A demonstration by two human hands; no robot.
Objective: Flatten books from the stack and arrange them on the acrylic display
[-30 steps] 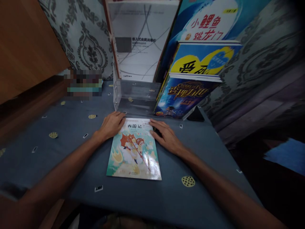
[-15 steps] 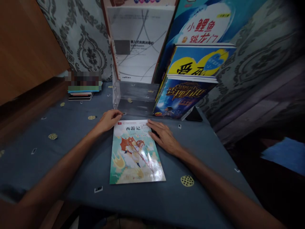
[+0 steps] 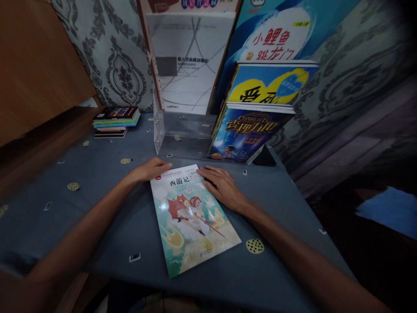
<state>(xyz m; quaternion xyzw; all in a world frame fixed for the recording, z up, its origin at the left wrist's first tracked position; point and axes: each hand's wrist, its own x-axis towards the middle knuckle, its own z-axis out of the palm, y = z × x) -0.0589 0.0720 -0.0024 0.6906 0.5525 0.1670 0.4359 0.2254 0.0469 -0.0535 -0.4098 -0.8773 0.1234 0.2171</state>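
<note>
A thin picture book point(image 3: 192, 217) with a cartoon figure on a pale green cover lies on the blue tablecloth point(image 3: 97, 195), skewed so its near edge points to the right. My left hand point(image 3: 151, 169) rests at the book's top left corner, fingers curled against the edge. At the top right corner my right hand point(image 3: 221, 187) lies flat, fingers stretched over the cover's edge. Neither hand lifts the book.
A clear acrylic rack point(image 3: 182, 134) stands just beyond the book, holding a white booklet point(image 3: 189, 61) and several upright blue picture books point(image 3: 250, 130). A small stack of books point(image 3: 115, 121) sits at the back left. Patterned curtain hangs behind; the table's edge runs along the right.
The book has turned on the table, its near end swinging to the right and toward me. Both hands stayed at its top corners, the left sliding off the cover to its edge.
</note>
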